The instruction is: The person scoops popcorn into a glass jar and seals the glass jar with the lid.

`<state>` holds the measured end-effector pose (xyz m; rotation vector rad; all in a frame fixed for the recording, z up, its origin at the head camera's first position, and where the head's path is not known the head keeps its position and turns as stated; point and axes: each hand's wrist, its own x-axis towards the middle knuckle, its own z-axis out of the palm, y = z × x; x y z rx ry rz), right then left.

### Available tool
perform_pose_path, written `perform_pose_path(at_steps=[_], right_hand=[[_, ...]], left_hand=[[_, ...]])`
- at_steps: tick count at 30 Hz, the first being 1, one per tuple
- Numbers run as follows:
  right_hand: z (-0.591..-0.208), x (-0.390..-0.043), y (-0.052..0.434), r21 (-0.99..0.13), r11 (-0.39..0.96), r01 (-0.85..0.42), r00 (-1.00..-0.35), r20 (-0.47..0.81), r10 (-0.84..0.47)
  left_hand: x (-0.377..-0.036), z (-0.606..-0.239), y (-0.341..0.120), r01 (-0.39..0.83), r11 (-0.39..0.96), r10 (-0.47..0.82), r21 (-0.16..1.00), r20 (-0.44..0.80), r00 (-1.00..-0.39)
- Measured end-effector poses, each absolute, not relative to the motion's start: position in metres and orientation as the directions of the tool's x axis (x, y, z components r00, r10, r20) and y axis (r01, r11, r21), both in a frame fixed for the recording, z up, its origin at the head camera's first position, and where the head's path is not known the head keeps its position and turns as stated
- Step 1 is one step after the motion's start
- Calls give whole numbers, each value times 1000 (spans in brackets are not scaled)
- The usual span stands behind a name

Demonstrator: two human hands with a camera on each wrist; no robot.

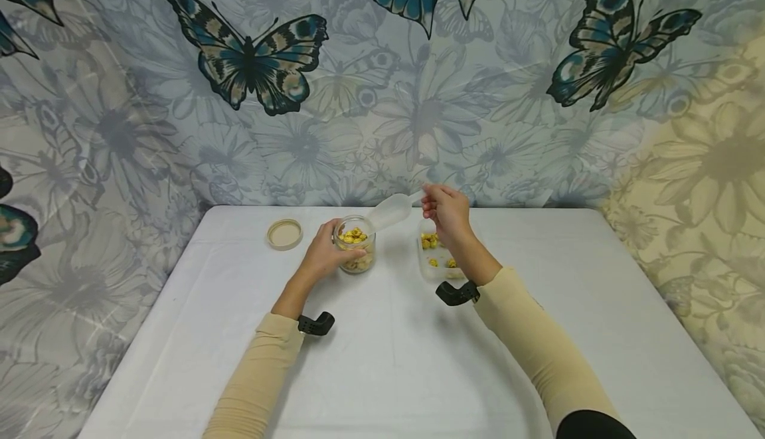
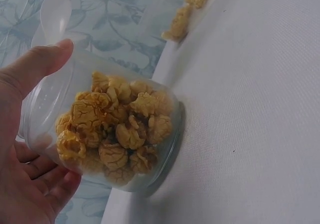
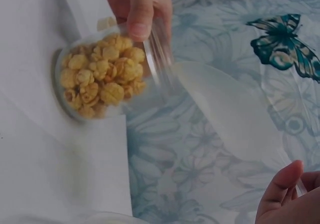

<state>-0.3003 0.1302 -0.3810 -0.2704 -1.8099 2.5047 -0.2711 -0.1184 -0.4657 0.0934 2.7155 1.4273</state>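
A clear glass jar part-filled with caramel popcorn stands upright on the table. My left hand grips it, thumb on the near side and fingers round the far side. With its fingertips my right hand pinches the handle of a translucent white plastic scoop. The scoop slants down to the left, its tip at the jar's mouth. I cannot tell whether the bowl holds any popcorn. Behind the right forearm sits a clear compartment box with popcorn pieces in some compartments, partly hidden by that arm.
A round lid with a gold rim lies left of the jar. White cloth covers the table. Just behind its back edge hangs a butterfly-patterned fabric, which also runs along both sides.
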Motion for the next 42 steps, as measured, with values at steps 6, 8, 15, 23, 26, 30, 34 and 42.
perform_pose_path(at_steps=[6, 8, 15, 23, 26, 30, 34, 42], right_hand=[[-382, -299, 131, -944, -324, 66, -984, -116, 136], [-381, -299, 132, -945, -320, 64, -984, -113, 138], [-380, -298, 134, -938, -342, 56, -986, -105, 127], [-379, -296, 144, -913, -405, 53, -990, -100, 95], [-378, -294, 149, -907, -418, 48, -991, -95, 93], [-378, -290, 158, -900, -433, 51, -991, -98, 88], [-381, -288, 166, -894, -446, 50, -989, -106, 101], [-391, -282, 184, -883, -467, 50, -984, -124, 129]], left_hand=[[-270, -465, -118, 20, 568, 91, 823, -38, -995], [-270, -465, -118, 26, 568, 93, 822, -32, -995], [-271, -466, -119, 47, 569, 97, 821, -11, -995], [-272, -467, -119, 47, 555, 99, 830, -11, -995], [-271, -467, -119, 41, 553, 100, 832, -17, -995], [-271, -467, -118, 33, 556, 94, 830, -24, -995], [-272, -467, -117, 23, 559, 86, 829, -30, -996], [-272, -468, -118, 11, 563, 87, 826, -46, -995]])
